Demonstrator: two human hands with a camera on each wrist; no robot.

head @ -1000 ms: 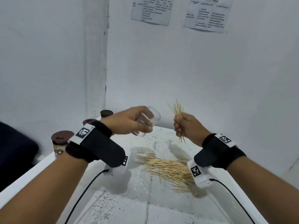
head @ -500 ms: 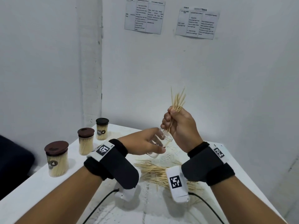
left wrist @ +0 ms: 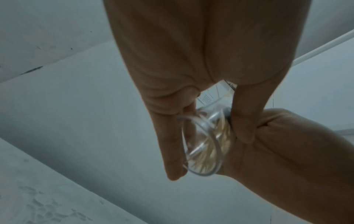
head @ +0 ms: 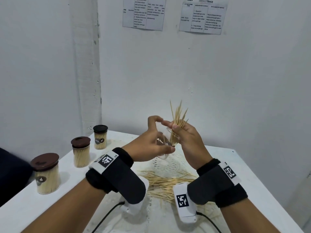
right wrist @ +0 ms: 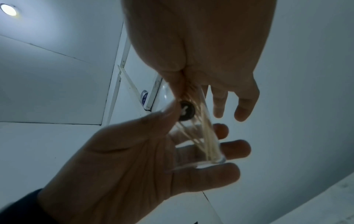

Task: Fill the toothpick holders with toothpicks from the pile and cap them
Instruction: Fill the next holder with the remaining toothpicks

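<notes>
Over the white desk (head: 244, 167), our right hand (head: 188, 140) has now dropped its pinched bundle of thin wooden toothpicks (head: 177, 118) into the clear plastic holder (head: 164, 145) our left hand (head: 148, 145) grips, so filling's underway.

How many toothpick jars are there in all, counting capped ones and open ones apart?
Filled clear plastic toothpick jars with brown caps, standing on the white table: 3
Clear plastic toothpick jar without a cap, held in the left hand while the right hand feeds in a bundle of wooden toothpicks: 1
Total: 4 jars
</notes>
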